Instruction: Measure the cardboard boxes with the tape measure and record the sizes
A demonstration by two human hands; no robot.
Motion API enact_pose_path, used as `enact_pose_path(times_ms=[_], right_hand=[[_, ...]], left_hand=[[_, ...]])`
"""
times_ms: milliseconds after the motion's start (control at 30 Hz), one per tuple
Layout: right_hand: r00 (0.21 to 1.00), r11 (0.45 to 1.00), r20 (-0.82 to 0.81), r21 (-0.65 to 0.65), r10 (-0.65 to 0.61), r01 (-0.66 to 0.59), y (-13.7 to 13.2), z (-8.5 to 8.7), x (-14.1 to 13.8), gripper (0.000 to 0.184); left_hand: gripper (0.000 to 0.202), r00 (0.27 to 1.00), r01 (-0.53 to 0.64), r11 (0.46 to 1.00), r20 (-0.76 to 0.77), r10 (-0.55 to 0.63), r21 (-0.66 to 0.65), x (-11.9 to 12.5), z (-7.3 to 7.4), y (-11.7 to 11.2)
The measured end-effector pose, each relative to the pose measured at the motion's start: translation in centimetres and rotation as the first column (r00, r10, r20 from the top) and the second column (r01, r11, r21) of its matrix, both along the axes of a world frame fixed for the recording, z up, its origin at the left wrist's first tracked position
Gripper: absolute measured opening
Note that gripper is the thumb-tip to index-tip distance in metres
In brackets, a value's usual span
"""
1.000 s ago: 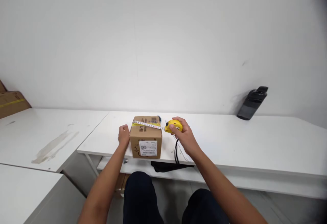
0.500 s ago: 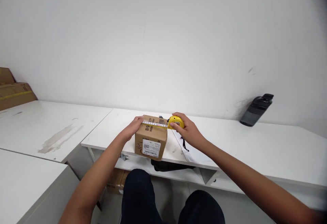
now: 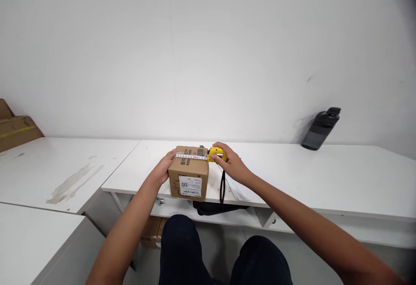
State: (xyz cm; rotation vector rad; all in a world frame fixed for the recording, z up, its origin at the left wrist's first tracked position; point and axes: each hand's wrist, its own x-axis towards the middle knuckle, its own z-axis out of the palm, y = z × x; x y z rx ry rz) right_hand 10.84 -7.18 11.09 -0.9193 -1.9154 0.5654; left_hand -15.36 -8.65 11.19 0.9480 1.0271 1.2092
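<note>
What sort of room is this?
Probably a workroom or packing area, though I can't be certain: white tables line a plain wall, a labelled cardboard box has a yellow tape measure stretched across its top, and more boxes sit at far left.

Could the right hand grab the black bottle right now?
Probably not as it is: the right hand is busy holding the yellow tape measure, and the black bottle is well over to the right, near the wall.
</note>
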Motion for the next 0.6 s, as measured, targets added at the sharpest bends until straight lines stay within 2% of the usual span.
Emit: enact_pose_path(times_ms=[133, 400, 600], right_hand=[[1.0, 1.0, -0.011, 0.01, 0.004, -0.004, 0.26, -0.22, 0.02, 0.038], [1.0, 0.999, -0.016, 0.035, 0.002, -0.002, 0.37, -0.63, 0.33, 0.037], [1.0, 1.0, -0.01, 0.022, 0.022, -0.022, 0.01, -0.21, 0.33, 0.034]], left_hand=[[0.034, 0.994, -0.038, 0.997, 0.095, 0.044, -0.067, 0.3, -0.16, 0.13], [0.031, 0.993, -0.101, 0.988, 0.048, 0.107, -0.115, 0.49, 0.18, 0.44], [0.033, 0.994, -0.084, 0.987, 0.057, 0.093, -0.138, 0.79, 0.75, 0.36]])
